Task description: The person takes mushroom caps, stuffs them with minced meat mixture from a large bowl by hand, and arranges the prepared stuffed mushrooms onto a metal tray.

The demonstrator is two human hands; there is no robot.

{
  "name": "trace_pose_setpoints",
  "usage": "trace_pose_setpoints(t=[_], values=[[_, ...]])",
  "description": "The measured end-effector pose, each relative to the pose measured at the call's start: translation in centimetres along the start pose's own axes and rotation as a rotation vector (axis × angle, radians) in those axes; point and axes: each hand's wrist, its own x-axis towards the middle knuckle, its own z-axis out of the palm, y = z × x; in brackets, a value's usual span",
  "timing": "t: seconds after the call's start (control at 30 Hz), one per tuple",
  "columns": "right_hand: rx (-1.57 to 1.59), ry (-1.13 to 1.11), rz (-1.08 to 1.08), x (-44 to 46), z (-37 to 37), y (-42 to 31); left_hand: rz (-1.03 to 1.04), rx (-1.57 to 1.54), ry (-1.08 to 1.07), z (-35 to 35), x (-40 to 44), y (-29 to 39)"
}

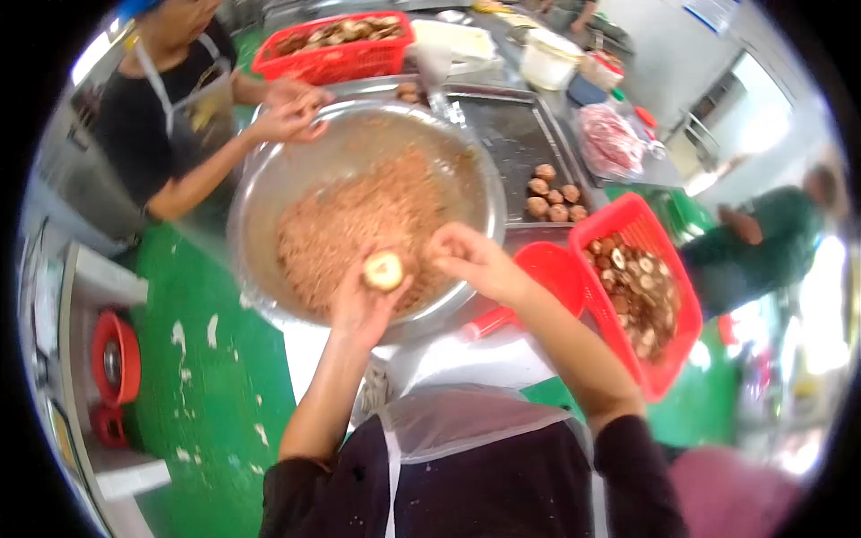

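Note:
A pale, round mushroom cap (383, 270) rests in my left hand (360, 303), its hollow side up, above the near part of a large metal bowl (491, 193). Ground, reddish-brown filling (354, 220) lies in the bowl. My right hand (466, 260) is over the bowl's right side, fingers curled together; whatever is between the fingertips is too small to tell. Several filled mushrooms (557, 213) sit on a metal tray (507, 134) behind and to the right. A red basket (691, 314) at the right holds mushroom caps (641, 296).
A co-worker (134, 125) stands at the left, both hands over the bowl's far left edge. Behind the bowl is another red basket (336, 65) of mushrooms. A red scoop (552, 273) lies right of the bowl. A bag of meat (610, 141) and white bucket (549, 58) stand farther back.

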Motion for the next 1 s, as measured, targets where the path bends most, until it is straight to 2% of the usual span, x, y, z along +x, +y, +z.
trace_pose_setpoints(t=[0.03, 0.07, 0.13, 0.23, 0.33, 0.43, 0.53, 0.67, 0.77, 0.87, 1.0], values=[[-0.083, 0.035, -0.031, -1.1, 1.4, -1.8, -0.012, 0.016, 0.013, 0.2, -1.1, -0.1], [-0.153, 0.002, -0.101, 2.2, -0.3, -1.4, -0.033, 0.023, 0.073, 0.9, 2.5, -0.1], [-0.355, 0.018, -0.295, 1.8, 0.4, -2.7, -0.087, 0.048, 0.092, 2.1, 2.4, -1.1], [-0.597, -0.032, -0.043, 1.8, 0.5, -1.0, -0.139, 0.064, 0.086, 2.7, 2.3, -2.1], [-0.756, -0.056, -0.093, 1.3, -0.3, -1.4, -0.152, 0.076, 0.052, 3.6, 1.8, -2.9], [-0.791, -0.004, -0.331, 1.1, -0.7, -2.2, -0.157, 0.092, 0.044, 4.4, 1.7, -3.1], [-0.780, 0.089, -0.312, 0.9, -1.0, -2.2, -0.167, 0.027, -0.018, 4.6, 2.0, -3.6], [-0.886, 0.029, -0.437, 0.3, -1.2, -0.3, -0.156, 0.070, -0.042, 4.7, 2.6, -4.7], [-0.789, 0.053, -0.282, 0.0, -1.7, -1.8, -0.174, -0.025, -0.072, 4.3, 3.0, -5.2], [-0.698, 0.216, -0.311, -0.3, -2.0, -3.2, -0.197, -0.106, -0.146, 4.7, 3.0, -5.1], [-0.791, 0.106, -0.320, -0.4, -2.7, -0.9, -0.148, 0.041, -0.129, 5.6, 2.9, -5.5]])
